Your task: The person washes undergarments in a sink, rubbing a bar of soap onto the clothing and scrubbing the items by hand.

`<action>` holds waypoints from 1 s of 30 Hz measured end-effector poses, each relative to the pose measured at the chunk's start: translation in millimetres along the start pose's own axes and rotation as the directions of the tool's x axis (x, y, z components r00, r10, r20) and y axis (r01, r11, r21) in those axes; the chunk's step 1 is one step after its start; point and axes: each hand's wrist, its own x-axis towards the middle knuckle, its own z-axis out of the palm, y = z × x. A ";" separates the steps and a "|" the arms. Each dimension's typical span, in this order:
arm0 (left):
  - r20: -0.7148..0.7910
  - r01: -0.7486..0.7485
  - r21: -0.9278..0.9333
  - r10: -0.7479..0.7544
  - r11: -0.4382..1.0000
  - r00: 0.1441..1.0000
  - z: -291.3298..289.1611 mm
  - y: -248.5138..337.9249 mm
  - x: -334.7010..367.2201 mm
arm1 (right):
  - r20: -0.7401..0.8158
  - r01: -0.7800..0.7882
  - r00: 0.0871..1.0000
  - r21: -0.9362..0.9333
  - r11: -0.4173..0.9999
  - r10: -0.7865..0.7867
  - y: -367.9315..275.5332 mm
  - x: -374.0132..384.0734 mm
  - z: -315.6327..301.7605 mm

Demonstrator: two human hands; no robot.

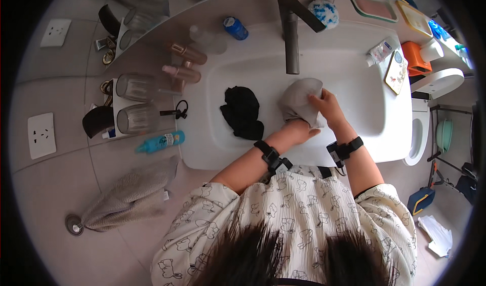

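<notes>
Before you: sink (357,78). In it, left: loose cloth (242,111). Right of that, over sink: held cloth (299,98), between your left fingers (312,133) and right fingers (315,102), on your side of faucet (292,43). Faucet at sink's far rim; jar (236,28) left of it. Tube (380,52) on right rim. Bottles (186,74) at far left corner. Beyond sink, to your left: glasses (136,118), squeeze bottle (164,141), towel (131,197); to your right: toilet (419,134).

Basin (357,89) was wht; in it were a plain lt-grey cloth (297,100) & a blk cloth (241,113). At basin's back, tap (290,33) was dk grey, pouf (324,14) blue/wht. L of basin, a bottle (161,142) was turquoise, towel (126,197) grey-brown. In front of basin, shirt (293,210) was cream w/ dk animal outlines.
</notes>
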 end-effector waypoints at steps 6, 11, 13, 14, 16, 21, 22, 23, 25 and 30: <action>-0.001 -0.291 0.067 0.291 0.954 0.957 -16.6 -54.3 -32.3 | 0.107 0.032 0.987 0.600 0.800 -0.120 -22.1 -13.6 -6.0; 0.183 0.173 -0.956 0.018 0.237 0.983 -50.6 -57.6 -54.1 | 0.062 0.015 0.994 0.733 0.680 -0.089 -60.3 -52.6 -6.8; 0.104 0.100 -0.994 0.104 0.044 0.989 -41.8 -42.2 -46.1 | 0.124 -0.003 0.984 0.740 0.673 -0.132 -60.4 -59.6 -3.4; -0.186 -0.131 -0.953 0.188 -0.273 0.964 -34.9 -31.6 -37.7 | 0.180 -0.023 0.969 0.747 0.665 -0.169 -61.0 -63.9 -2.0; -0.474 -0.297 -0.764 0.185 -0.572 0.861 -28.9 -21.9 -19.5 | 0.105 0.010 0.987 0.711 0.703 -0.120 -54.6 -66.6 -2.2; -0.262 -0.272 -0.611 -0.134 -0.743 0.956 -27.4 -30.8 -0.5 | -0.008 0.028 0.999 0.679 0.734 -0.031 -44.7 -88.8 -25.8; -0.267 -0.278 -0.609 -0.138 -0.743 0.954 -31.0 -33.9 2.1 | -0.049 0.027 0.999 0.678 0.734 0.008 -45.2 -93.1 -26.6; -0.315 -0.254 -0.670 -0.043 -0.698 0.948 -33.7 -34.2 2.9 | -0.051 0.026 0.999 0.679 0.733 0.013 -46.8 -95.8 -30.4; -0.350 -0.235 -0.727 0.053 -0.645 0.935 -38.0 -38.6 2.2 | -0.071 0.025 0.997 0.650 0.759 0.028 -48.0 -99.2 -39.8; -0.243 -0.191 -0.955 -0.230 0.226 0.943 -47.2 -50.1 -1.3 | -0.164 0.206 0.977 0.574 0.793 -0.136 -41.4 -90.2 -68.2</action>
